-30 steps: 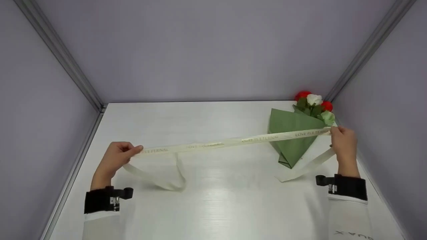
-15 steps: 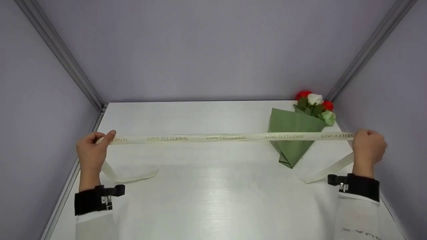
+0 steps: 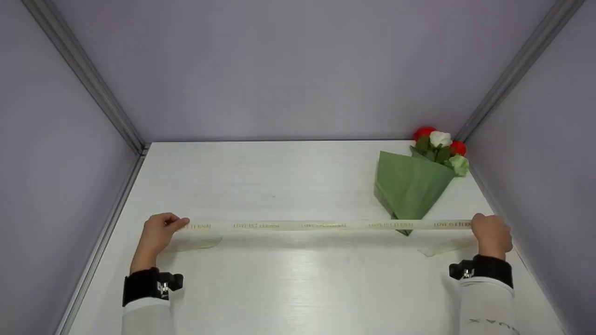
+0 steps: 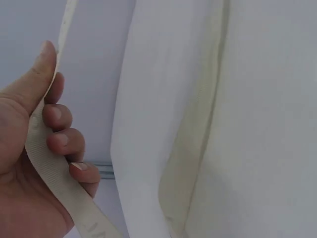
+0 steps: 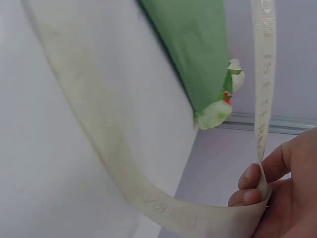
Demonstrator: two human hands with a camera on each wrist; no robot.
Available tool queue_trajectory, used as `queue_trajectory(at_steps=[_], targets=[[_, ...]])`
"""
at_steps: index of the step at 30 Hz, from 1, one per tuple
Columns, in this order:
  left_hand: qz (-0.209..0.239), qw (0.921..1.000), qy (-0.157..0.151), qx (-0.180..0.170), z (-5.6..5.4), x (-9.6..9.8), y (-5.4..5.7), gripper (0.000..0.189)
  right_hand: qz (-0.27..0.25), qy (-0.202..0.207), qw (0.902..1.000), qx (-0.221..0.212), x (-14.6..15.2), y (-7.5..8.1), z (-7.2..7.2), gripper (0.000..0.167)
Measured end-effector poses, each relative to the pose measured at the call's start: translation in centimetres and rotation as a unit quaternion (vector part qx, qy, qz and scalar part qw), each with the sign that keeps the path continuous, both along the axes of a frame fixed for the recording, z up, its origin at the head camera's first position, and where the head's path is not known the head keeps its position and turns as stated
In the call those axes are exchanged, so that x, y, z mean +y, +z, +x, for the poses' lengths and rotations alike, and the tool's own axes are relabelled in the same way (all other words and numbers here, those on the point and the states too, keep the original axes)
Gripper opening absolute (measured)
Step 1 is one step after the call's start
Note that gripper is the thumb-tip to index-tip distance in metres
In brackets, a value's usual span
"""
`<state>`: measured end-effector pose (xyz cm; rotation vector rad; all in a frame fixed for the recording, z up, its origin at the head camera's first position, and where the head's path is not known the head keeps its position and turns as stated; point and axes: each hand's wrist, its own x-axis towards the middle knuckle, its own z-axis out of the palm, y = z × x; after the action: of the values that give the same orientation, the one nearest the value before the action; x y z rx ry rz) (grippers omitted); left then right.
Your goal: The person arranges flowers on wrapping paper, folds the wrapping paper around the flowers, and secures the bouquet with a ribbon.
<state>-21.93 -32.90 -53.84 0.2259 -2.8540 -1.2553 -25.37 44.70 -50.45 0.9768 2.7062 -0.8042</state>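
A cream satin-look ribbon [image 3: 321, 226] printed "LOVE IS ETERNAL" in gold stretches straight and nearly level between the two hands, raised above the white table [image 3: 260, 181], with its shadow just below. The left hand [image 3: 157, 232] pinches it between thumb and index finger; the left wrist view shows the loose part running across the palm behind the other curled fingers and out below. The right hand [image 3: 492, 235] has its fingers curled round the ribbon near the other end, the free length trailing from them toward the tabletop. Near the right hand lies a bouquet of artificial-looking red, white and pale green flowers in green wrapping paper [image 3: 412, 184]; the ribbon passes across its narrow lower end, whether touching cannot be told.
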Motion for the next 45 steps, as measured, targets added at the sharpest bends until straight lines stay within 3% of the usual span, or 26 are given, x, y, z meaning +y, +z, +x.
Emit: queue_trajectory(at_steps=[3, 6, 16, 25, 36, 45], targets=[[-0.013, 0.9988, -0.027, -0.04, 0.3, 0.0, -0.7, 0.034, 0.004, 0.006, 0.9996, -0.028, 0.1, -1.3, 0.3, 0.062], [-0.028, 0.9967, -0.034, -0.069, 0.6, 0.1, -1.1, 0.033, 0.014, 0.013, 0.9989, -0.042, 0.0, -2.2, 0.5, 0.062], [-0.075, 0.9892, -0.024, -0.124, 1.7, -0.5, -2.0, 0.033, 0.036, 0.027, 0.9968, -0.066, -0.2, -3.8, 0.9, 0.056], [-0.112, 0.9809, 0.017, -0.158, 2.6, -1.6, -1.9, 0.044, 0.057, 0.042, 0.9954, -0.065, -0.4, -4.7, 1.2, 0.056], [-0.12, 0.9778, 0.027, -0.169, 2.5, -1.1, -1.7, 0.04, 0.107, 0.082, 0.9908, 0.001, -1.4, -5.7, 1.7, 0.045], [-0.123, 0.9808, 0.033, -0.148, 2.6, -0.7, -2.0, 0.027, 0.153, 0.073, 0.9846, 0.044, -1.6, -6.4, 1.5, 0.034]])
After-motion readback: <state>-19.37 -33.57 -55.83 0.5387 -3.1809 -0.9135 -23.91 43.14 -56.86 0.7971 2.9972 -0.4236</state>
